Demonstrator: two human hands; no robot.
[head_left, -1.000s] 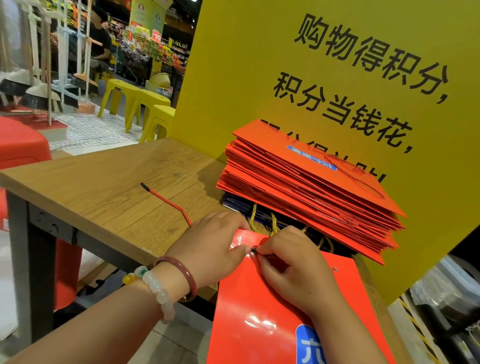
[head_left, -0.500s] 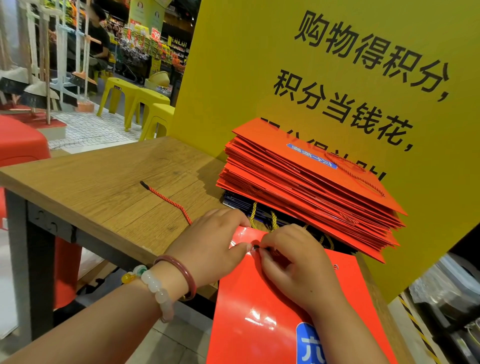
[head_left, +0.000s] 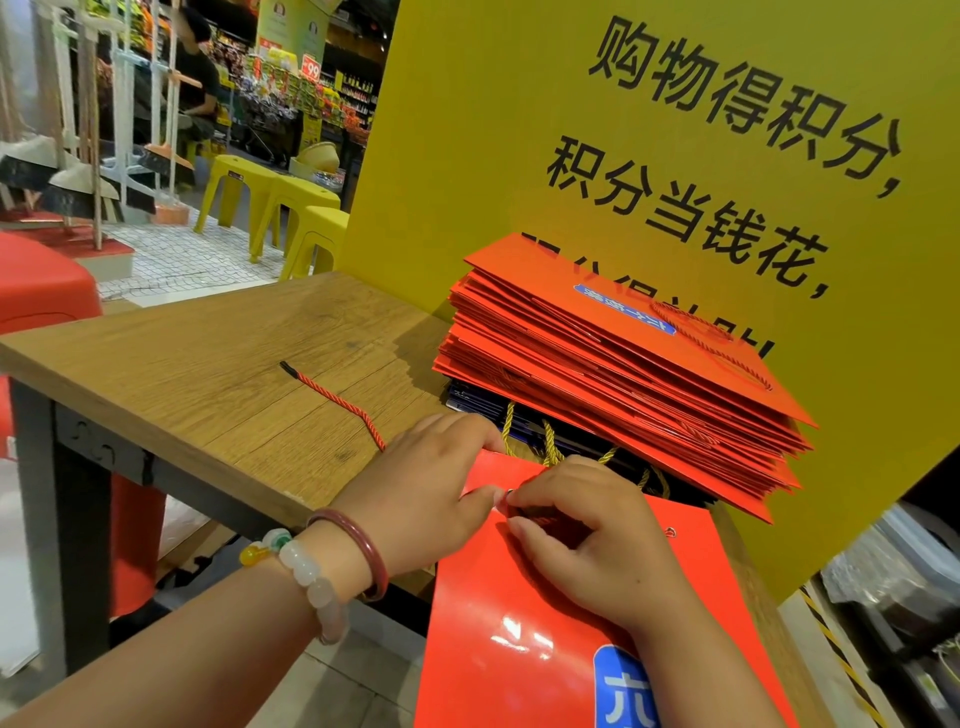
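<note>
A flat red paper bag (head_left: 524, 613) lies on the near edge of the wooden table (head_left: 208, 374), hanging partly over it. My left hand (head_left: 431, 493) holds down the bag's top left corner, thumb by a small hole. My right hand (head_left: 587, 535) pinches the dark tip of a red cord at that hole; the cord under my fingers is mostly hidden. Another stretch of red twisted cord (head_left: 337, 402) with a black tip lies on the table and runs under my left hand.
A tall stack of flat red bags (head_left: 613, 374) rests behind my hands, on dark bags with yellow cord handles (head_left: 550, 447). A big yellow sign (head_left: 571, 156) stands behind. Yellow stools (head_left: 270, 208), a red stool (head_left: 41, 280) and a person are on the left.
Both hands stay at the bag's top corner. My right fingers have shifted slightly at the hole with the cord tip; the cord on the table has not moved.
</note>
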